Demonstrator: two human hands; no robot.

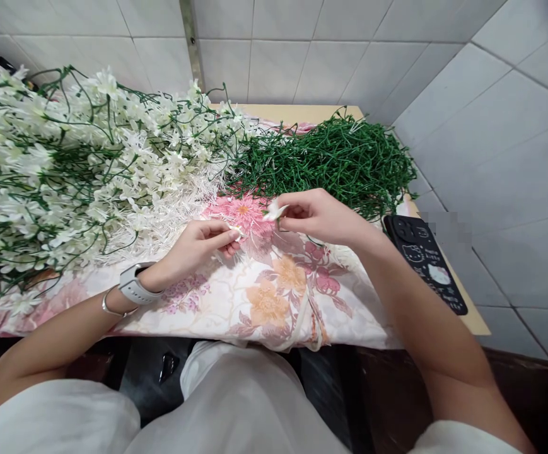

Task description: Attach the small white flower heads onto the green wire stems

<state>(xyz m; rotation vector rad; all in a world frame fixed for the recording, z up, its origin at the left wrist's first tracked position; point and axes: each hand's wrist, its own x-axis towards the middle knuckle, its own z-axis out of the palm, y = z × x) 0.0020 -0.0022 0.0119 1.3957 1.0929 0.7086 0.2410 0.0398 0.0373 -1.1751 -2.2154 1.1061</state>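
Observation:
My left hand (210,243) is closed in a pinch on a small white piece (236,232), seemingly artificial flower petals, just above the floral cloth. A short way to the right, my right hand (318,216) pinches a white artificial flower (274,210) between thumb and fingers, its petals pointing left. The two hands are apart. Behind my right hand lies a heap of bare green plastic stems (330,157). To the left spreads a large pile of white artificial flowers (113,151) on green stems. Loose thin white strands (169,221) lie near my left hand.
A floral cloth (264,302) covers most of the table (475,318). At the right edge rests a phone in a black case (425,265). Tiled walls (278,69) stand behind and to the right. A metal strip (190,38) runs up the back wall.

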